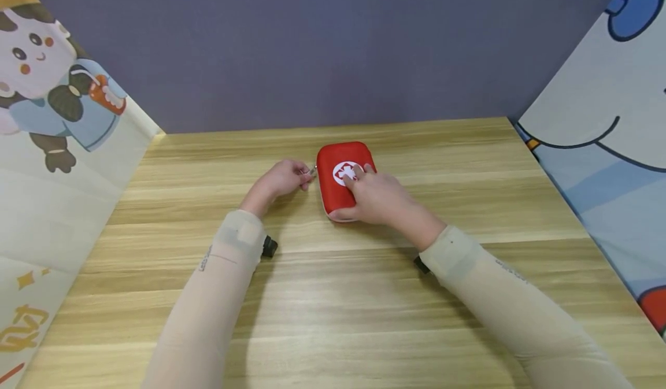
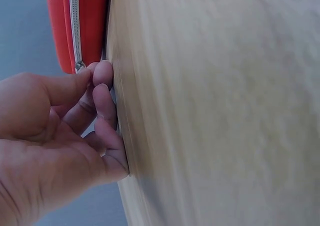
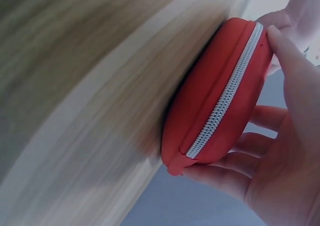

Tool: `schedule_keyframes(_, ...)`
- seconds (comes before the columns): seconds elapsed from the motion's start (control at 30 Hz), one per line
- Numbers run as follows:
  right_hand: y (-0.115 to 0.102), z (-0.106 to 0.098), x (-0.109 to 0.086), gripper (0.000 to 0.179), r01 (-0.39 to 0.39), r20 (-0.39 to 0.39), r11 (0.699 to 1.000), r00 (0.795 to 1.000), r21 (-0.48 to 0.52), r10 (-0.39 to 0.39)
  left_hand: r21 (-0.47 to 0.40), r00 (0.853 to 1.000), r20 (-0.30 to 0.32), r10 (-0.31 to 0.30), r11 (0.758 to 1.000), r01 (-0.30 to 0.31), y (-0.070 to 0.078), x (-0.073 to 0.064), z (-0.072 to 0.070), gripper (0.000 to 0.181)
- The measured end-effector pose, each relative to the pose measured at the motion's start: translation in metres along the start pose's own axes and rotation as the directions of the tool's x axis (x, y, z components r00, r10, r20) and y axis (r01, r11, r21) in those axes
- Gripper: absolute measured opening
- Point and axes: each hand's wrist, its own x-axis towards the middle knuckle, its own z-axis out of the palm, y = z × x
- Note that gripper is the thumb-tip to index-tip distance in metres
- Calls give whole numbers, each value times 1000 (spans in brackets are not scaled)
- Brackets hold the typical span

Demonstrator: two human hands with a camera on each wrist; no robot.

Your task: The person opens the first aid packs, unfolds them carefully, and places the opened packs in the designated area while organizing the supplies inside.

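A red zippered first-aid case (image 1: 335, 195) with a white emblem lies on the wooden table, its closed zipper (image 3: 225, 99) running around the side. My left hand (image 1: 283, 178) is at the case's left side. Thumb and index finger pinch the zipper pull (image 2: 80, 66) there, most of it hidden by the fingertips; the other fingers curl loosely near the tabletop. My right hand (image 1: 382, 198) rests on the lid from the right, fingers spread over the top by the emblem. Its thumb (image 3: 282, 46) lies along the near edge, close to the zipper.
The wooden table (image 1: 333, 308) ends at a grey-blue panel (image 1: 333, 48) behind the case. Cartoon-printed panels stand on the left (image 1: 67, 106) and right (image 1: 598, 146). Small black wrist devices show under both light sleeves (image 1: 208, 296).
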Motion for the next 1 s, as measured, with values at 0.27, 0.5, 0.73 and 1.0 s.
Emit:
schedule_keyframes(0.27, -1, 3, 5, 87, -51, -33, 999, 998, -9, 51, 31, 1000, -5, 15, 999, -15, 3, -1, 3, 21)
schedule_keyframes(0.5, -3, 2, 10, 89, -56, -26, 998, 998, -12, 56, 6, 1000, -14, -1, 1000, 1, 1, -2, 2, 20)
schedule_keyframes(0.73, 0, 5, 16, 84, -57, -46, 998, 997, -6, 57, 7, 1000, 9, 0, 1000, 0, 0, -2, 4, 20)
schedule_keyframes(1.0, 4, 0, 23, 83, -41, -37, 999, 998, 12, 41, 43, 1000, -10, 14, 999, -14, 0, -5, 4, 20)
